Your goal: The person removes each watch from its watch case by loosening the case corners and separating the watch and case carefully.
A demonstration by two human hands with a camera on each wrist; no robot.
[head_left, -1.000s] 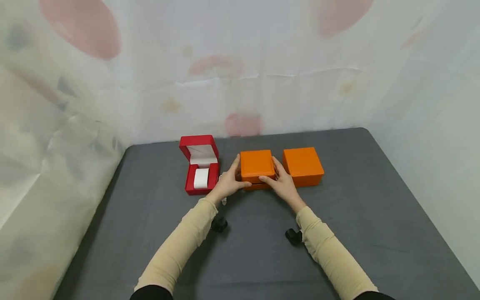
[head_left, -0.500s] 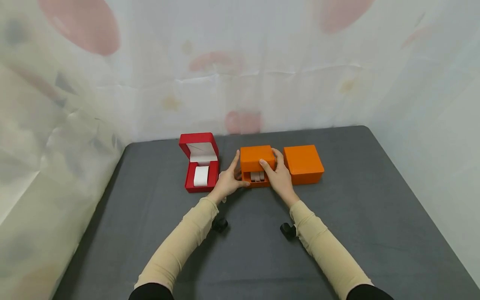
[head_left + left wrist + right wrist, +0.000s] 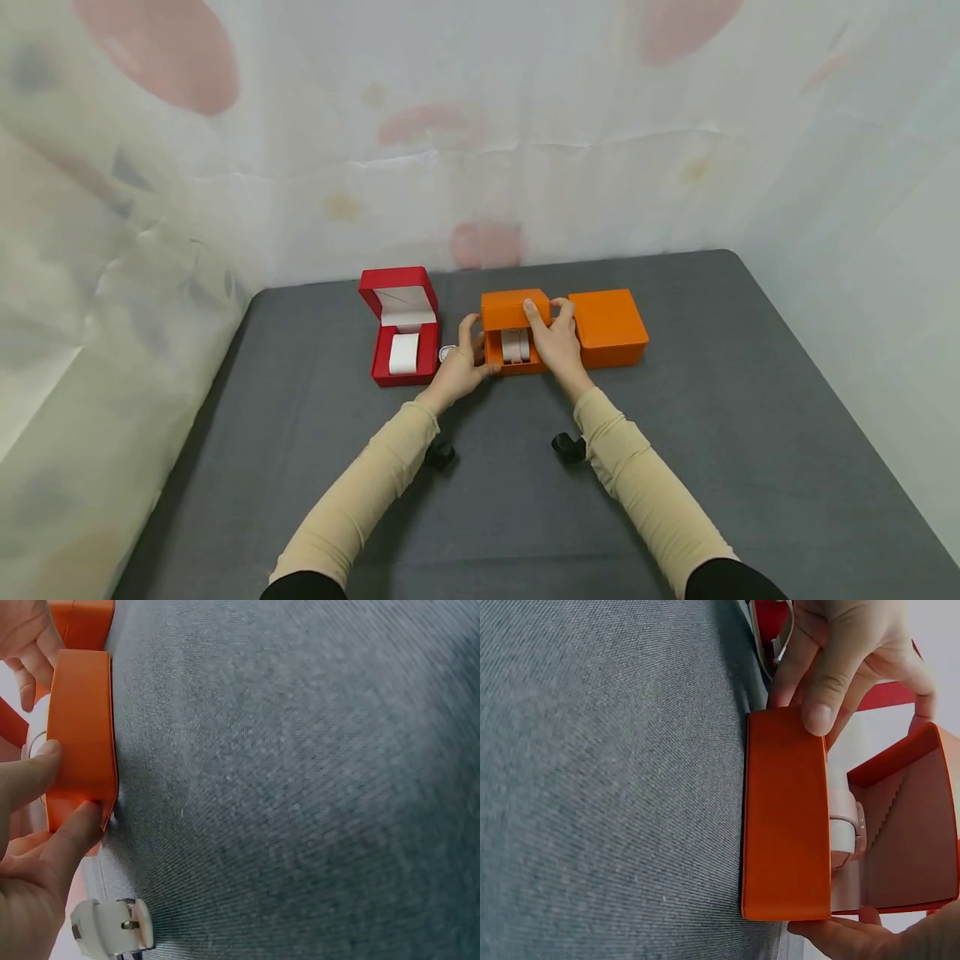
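We see no readable writing on any box. Left to right along the table's [image 3: 300, 467] far edge: red box [image 3: 401, 333] open, then our left hand [image 3: 459, 371] gripping the middle orange box [image 3: 504, 367] at its base, our right hand [image 3: 551, 342] holding its lid [image 3: 510, 308] up, opening toward us; a closed orange box [image 3: 609, 325] sits just beside it.

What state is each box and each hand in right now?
Red box: open, lid upright, white cushion inside.
Middle orange box: partly open, lid raised.
Right orange box: closed.
Left hand: holds the middle box's base.
Right hand: holds its lid.
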